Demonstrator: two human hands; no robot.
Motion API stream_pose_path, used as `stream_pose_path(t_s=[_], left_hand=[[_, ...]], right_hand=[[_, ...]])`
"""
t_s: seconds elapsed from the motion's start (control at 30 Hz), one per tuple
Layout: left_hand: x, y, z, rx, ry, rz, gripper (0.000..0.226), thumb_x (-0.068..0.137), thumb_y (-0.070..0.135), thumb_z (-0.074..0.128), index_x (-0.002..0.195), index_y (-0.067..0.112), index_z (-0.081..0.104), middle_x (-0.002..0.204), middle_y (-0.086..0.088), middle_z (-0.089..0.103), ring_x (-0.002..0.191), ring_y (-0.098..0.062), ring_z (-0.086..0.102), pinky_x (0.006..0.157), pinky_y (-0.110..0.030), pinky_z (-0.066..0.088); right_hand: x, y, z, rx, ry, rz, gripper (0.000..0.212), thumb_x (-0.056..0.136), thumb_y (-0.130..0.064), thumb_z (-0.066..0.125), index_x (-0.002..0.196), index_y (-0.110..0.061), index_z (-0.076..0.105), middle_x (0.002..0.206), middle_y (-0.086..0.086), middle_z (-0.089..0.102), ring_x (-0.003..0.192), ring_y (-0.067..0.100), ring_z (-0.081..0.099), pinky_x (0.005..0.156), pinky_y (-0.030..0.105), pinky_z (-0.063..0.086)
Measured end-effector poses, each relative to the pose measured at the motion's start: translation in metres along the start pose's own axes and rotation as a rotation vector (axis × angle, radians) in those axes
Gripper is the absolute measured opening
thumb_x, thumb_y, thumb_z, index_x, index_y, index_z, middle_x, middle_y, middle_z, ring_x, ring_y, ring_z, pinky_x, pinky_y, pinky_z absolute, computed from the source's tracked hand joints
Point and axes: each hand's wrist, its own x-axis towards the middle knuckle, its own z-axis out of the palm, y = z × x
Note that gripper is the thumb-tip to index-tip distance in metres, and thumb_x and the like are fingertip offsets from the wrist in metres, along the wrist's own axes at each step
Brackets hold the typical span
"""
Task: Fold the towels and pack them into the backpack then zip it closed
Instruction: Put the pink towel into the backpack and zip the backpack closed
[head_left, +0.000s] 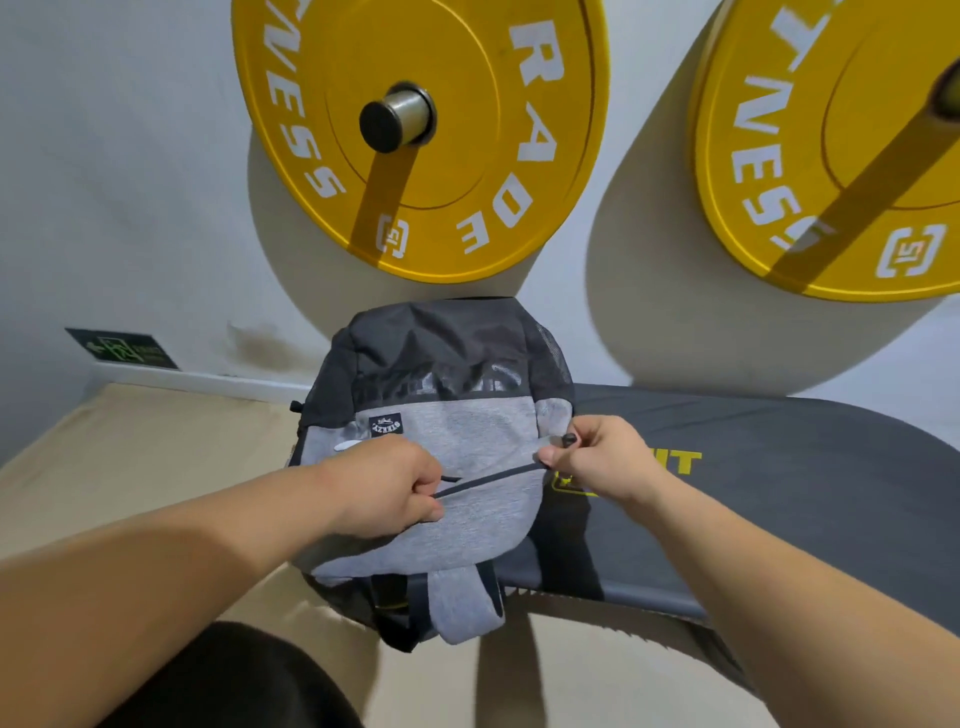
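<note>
Head view, only cam.

Backpack (447, 431) lies flat, front panel up, straps toward the person. It sits partly on the tan surface (130, 467) and partly on the dark mat (779, 493). No towels in shot; prob. packed already, can't confirm.

Zip (493, 478) runs approx. left-right across the grey panel, rising a bit to the right, spanning hand to hand.

L hand (384, 493) is clenched, pinching the zip's left end, w/ a short black cord (453, 478) at the fingertips. R hand (597, 462) pinches a black toggle (569, 440) just above the zip's right end, thumb at that end. Both hands touch the bag, equally near.

Judgement: closing stage. Next pull must follow the zip axis, one hand anchoring and the other drawing away. Which end has the slider: can't tell.
</note>
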Motion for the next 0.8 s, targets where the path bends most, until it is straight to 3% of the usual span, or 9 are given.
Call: stream_pose_path(t_s=[0.07,0.13,0.27,0.33,0.47,0.57,0.67,0.8], left_hand=[[0.000,0.001,-0.005,0.084,-0.063,-0.021,0.040,0.093,0.040,0.069,0.067,0.019,0.048,0.063,0.007,0.047,0.060,-0.010,0.042,0.066,-0.030,0.045],[0.002,0.005,-0.007,0.208,-0.130,-0.060,0.043,0.090,0.039,0.071,0.063,0.018,0.046,0.061,0.006,0.047,0.063,-0.016,0.046,0.068,-0.032,0.049],[0.021,0.037,-0.001,0.129,-0.010,-0.077,0.047,0.080,0.052,0.073,0.064,0.014,0.051,0.061,0.003,0.053,0.067,-0.023,0.056,0.066,-0.038,0.055],[0.037,0.058,0.002,0.103,0.083,-0.071,0.047,0.080,0.058,0.070,0.068,0.017,0.050,0.069,0.004,0.055,0.074,-0.023,0.057,0.062,-0.034,0.046],[0.056,0.075,0.014,0.119,0.159,-0.079,0.039,0.088,0.045,0.068,0.068,0.020,0.045,0.072,0.004,0.046,0.082,-0.027,0.054,0.066,-0.031,0.039],[0.055,0.076,0.029,0.152,0.102,-0.071,0.025,0.093,0.033,0.062,0.075,0.018,0.054,0.076,0.001,0.052,0.084,-0.030,0.058,0.065,-0.033,0.042],[0.054,0.074,0.025,0.132,0.067,-0.074,0.028,0.093,0.035,0.061,0.071,0.019,0.054,0.077,0.002,0.057,0.085,-0.028,0.061,0.067,-0.034,0.047],[0.050,0.055,0.015,0.023,0.004,-0.105,0.035,0.093,0.033,0.064,0.065,0.019,0.049,0.068,0.004,0.053,0.075,-0.024,0.055,0.071,-0.034,0.053]], right_hand=[[-0.001,-0.002,0.003,0.101,-0.037,0.016,0.037,0.083,-0.012,0.080,0.067,-0.003,0.049,0.068,0.012,0.055,0.059,0.021,0.055,0.054,0.027,0.049],[-0.003,-0.007,0.008,0.142,-0.061,0.019,0.041,0.086,-0.007,0.078,0.063,-0.011,0.044,0.066,0.013,0.057,0.060,0.023,0.062,0.050,0.024,0.046],[-0.001,-0.011,0.015,0.275,-0.083,0.040,0.019,0.086,0.000,0.076,0.080,-0.004,0.058,0.073,0.018,0.064,0.067,0.025,0.068,0.057,0.026,0.056],[-0.002,-0.010,0.012,0.330,-0.105,0.075,0.010,0.084,0.007,0.074,0.087,0.002,0.065,0.076,0.020,0.066,0.068,0.026,0.069,0.061,0.028,0.061],[-0.002,-0.003,0.001,0.281,-0.179,0.142,0.015,0.082,0.011,0.074,0.094,0.004,0.069,0.072,0.016,0.071,0.075,0.031,0.072,0.084,0.047,0.062],[-0.002,0.001,-0.005,-0.001,-0.233,0.053,0.008,0.078,0.009,0.077,0.079,0.002,0.073,0.069,0.014,0.072,0.065,0.020,0.071,0.071,0.035,0.063],[0.001,-0.007,-0.002,-0.302,-0.211,-0.115,0.008,0.074,0.001,0.077,0.073,-0.007,0.075,0.065,-0.002,0.071,0.060,0.008,0.062,0.064,0.026,0.057],[0.016,-0.004,0.000,-0.629,-0.088,-0.291,0.014,0.081,-0.012,0.070,0.072,-0.023,0.068,0.066,-0.010,0.067,0.069,0.015,0.059,0.062,0.023,0.044]])
